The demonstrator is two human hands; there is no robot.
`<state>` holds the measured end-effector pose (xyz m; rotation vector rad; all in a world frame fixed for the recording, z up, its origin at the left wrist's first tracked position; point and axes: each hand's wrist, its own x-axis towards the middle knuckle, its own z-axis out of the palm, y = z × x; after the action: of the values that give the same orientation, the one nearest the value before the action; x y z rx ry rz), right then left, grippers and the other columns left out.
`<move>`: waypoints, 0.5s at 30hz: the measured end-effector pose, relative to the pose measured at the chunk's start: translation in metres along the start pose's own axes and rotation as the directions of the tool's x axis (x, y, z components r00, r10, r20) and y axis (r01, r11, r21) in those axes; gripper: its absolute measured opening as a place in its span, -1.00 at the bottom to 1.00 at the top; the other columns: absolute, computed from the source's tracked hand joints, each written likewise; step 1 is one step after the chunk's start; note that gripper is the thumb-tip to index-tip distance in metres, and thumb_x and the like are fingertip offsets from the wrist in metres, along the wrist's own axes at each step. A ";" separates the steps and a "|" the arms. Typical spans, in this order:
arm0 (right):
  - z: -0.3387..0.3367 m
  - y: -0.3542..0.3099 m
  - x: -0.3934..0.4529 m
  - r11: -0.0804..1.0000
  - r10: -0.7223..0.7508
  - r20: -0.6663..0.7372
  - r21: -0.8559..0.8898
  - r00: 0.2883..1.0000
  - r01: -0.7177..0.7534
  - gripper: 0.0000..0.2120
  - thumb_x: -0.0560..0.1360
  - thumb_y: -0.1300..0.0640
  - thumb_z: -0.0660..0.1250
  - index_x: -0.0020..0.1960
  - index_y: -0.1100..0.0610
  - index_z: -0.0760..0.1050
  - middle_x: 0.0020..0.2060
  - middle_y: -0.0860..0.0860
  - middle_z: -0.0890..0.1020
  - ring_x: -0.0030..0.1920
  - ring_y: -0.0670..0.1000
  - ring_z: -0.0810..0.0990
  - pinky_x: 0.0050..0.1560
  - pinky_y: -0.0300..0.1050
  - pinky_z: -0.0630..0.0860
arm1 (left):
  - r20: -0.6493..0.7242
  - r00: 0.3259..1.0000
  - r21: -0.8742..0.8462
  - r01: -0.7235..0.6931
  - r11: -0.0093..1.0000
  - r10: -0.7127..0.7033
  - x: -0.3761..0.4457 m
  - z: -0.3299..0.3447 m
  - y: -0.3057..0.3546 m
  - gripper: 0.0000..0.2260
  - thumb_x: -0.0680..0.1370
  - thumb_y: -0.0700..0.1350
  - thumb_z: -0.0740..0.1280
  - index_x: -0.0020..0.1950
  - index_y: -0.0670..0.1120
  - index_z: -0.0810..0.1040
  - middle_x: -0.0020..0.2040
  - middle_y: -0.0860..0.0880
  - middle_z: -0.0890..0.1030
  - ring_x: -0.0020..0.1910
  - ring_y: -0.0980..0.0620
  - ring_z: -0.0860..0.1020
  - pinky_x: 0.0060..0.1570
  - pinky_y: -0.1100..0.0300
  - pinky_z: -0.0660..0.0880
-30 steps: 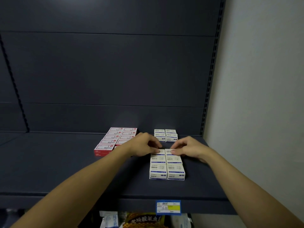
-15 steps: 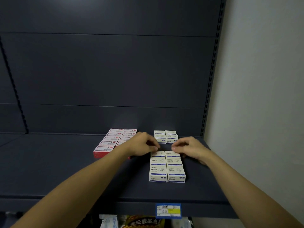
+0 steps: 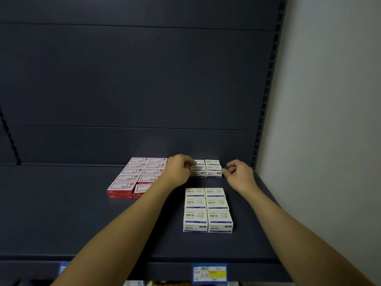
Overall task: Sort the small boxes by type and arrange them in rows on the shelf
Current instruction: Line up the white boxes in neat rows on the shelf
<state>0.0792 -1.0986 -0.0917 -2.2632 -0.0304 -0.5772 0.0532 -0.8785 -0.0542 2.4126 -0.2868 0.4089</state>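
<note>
Fingers of the left hand were curled against the left side of the rear cluster of small white boxes with blue bands; whether they actually gripped a box could not be told. Just right of that cluster the right hand hovered, its fingers loosely curled and holding nothing, its thumb close to the nearest box. Nearer the person than that cluster, a separate block of matching white boxes stood in two neat columns on the dark grey metal shelf. Left of the cluster, flat red-and-white boxes lay in two columns.
</note>
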 end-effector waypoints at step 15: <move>0.013 0.001 0.012 0.986 -0.161 0.059 -0.032 0.985 0.163 -0.94 0.52 0.10 0.41 -0.05 0.08 0.57 -0.23 -0.01 0.59 -0.23 -0.09 0.55 -0.22 -0.34 0.39 | 0.026 0.978 0.177 -0.206 0.962 0.205 0.023 0.023 -0.022 -0.76 0.63 -0.26 0.28 0.22 -0.10 0.67 0.21 -0.07 0.56 0.19 -0.03 0.52 0.18 0.26 0.43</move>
<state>0.0950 -1.0917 -0.0953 -2.3260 -0.2352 -0.6033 0.0867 -0.8791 -0.0758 2.5688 -0.5279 0.5395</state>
